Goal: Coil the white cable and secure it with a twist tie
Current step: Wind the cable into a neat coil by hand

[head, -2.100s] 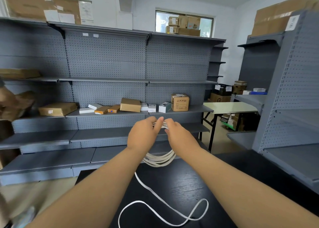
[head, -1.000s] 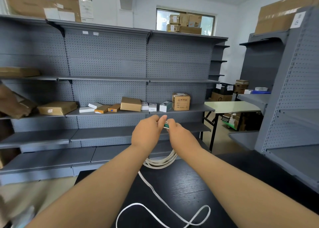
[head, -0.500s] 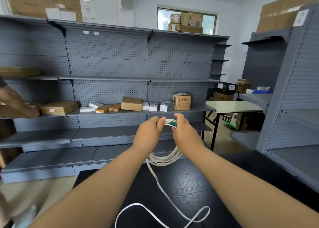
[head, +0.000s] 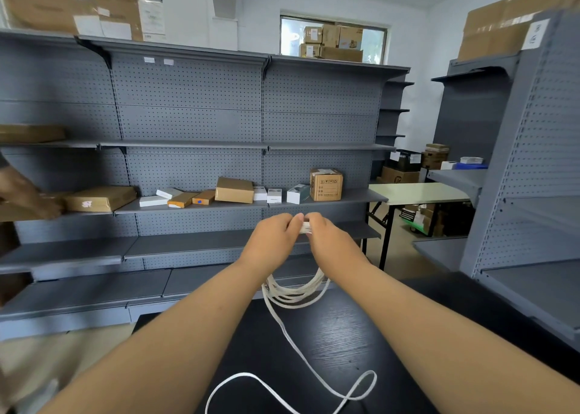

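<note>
Both hands are raised side by side above the far edge of the black worktop (head: 332, 347), fingertips meeting. The left hand (head: 272, 238) and the right hand (head: 330, 241) each pinch the top of the white cable (head: 295, 292) with curled fingers. A short stretch of the gathered strands shows between the two thumbs.

Below the hands the coil hangs as several loose loops, its bottom level with the worktop's far edge. Whether it touches the surface I cannot tell. One free strand leaves the coil's left side and trails back toward the person between the forearms. It ends in a wide slack loop lying on the worktop under the right forearm.

Beyond the hands there is open air, then a strip of floor, then the long grey shelving (head: 188, 125) across the back. On the shelf just above hand level sit small cartons, with a brown box (head: 325, 184) directly above the right hand.

To the right of the right forearm, a second grey shelf unit (head: 533, 169) stands close, its lower shelf reaching toward the worktop's right side. Between the two units, further back, is a pale folding table (head: 417, 192).

Far to the left of the left hand, another person's hand (head: 28, 197) rests on a package on the shelf.
</note>
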The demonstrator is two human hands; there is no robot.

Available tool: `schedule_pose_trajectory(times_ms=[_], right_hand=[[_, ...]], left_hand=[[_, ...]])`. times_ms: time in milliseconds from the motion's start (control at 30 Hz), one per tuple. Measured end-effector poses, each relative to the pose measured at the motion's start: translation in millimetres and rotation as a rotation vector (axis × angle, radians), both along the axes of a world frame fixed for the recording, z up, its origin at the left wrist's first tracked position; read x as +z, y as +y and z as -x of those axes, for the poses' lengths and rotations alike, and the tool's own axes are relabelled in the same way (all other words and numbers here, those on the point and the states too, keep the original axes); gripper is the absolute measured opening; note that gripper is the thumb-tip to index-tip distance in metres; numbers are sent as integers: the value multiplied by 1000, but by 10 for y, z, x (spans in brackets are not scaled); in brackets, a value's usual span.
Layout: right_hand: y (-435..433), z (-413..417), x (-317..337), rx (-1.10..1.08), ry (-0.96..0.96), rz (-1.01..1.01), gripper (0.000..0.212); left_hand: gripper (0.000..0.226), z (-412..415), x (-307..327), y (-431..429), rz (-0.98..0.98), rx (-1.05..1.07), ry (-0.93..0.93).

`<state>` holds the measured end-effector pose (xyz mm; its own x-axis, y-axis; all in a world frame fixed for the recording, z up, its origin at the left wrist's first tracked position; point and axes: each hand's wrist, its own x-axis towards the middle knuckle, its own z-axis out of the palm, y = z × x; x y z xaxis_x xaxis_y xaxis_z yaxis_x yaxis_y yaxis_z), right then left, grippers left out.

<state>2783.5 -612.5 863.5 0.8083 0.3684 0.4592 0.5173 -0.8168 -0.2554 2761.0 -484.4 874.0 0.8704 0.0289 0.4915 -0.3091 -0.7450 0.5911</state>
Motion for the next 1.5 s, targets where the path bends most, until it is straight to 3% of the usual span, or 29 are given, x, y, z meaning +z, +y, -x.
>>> schedule_pose_trajectory(times_ms=[367, 433, 567, 733, 833, 1100, 1233, 1400, 1500], right_hand=[[-38, -74, -65, -179, 229, -392, 14], [-32, -71, -65, -184, 225, -376, 21], [-38, -56, -60, -156, 50, -153, 40], [-21, -7, -48, -9, 30, -31, 26], [-21, -27, -10, -18, 64, -77, 15], [-101, -106, 19, -56, 264, -353, 7], [-86, -76, 29, 44, 264, -357, 18], [-56, -44, 23, 91, 92, -167, 45], [-25, -34, 9, 65, 71, -126, 46]], left_hand=[[45, 47, -131, 15, 447, 0, 140], [42, 30, -112, 7, 358, 49, 54], [35, 9, -53, 61, 126, 9, -20], [31, -29, 40, 110, -88, -37, -45], [28, -53, 29, 151, -17, -37, -44], [32, -39, -135, 233, 433, -65, 58], [33, -51, -180, 174, 574, -6, -1], [39, -87, -169, 202, 422, 85, -141], [38, -108, -159, 222, 337, 85, -176]])
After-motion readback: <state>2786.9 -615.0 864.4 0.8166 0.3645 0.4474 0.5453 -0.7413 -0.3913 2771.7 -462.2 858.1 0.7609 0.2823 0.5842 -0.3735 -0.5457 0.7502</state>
